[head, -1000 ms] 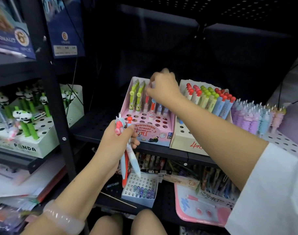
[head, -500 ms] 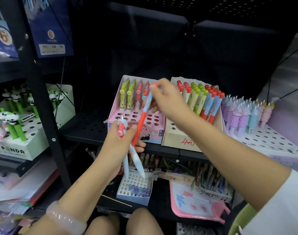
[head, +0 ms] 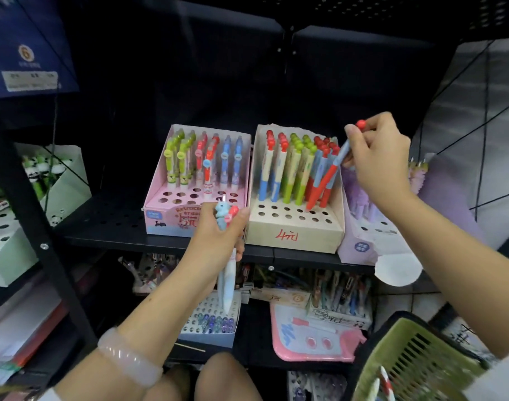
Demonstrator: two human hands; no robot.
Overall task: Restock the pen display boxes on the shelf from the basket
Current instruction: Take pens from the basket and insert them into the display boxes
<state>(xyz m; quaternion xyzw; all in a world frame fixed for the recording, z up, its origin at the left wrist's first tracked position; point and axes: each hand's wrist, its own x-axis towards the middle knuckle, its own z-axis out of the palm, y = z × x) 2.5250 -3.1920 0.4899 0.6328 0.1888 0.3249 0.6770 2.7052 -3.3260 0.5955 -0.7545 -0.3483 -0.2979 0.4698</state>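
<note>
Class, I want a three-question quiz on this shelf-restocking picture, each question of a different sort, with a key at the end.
1. True or false: the right hand pinches a red and blue pen whose tip points down at the beige box.
2. Multiple choice: what does the left hand hold? A) a green basket B) a small bunch of pens C) nothing
3. Fill in: the pink box stands to the ____ of the beige box as the camera sees it.

Key: 1 true; 2 B; 3 left
</note>
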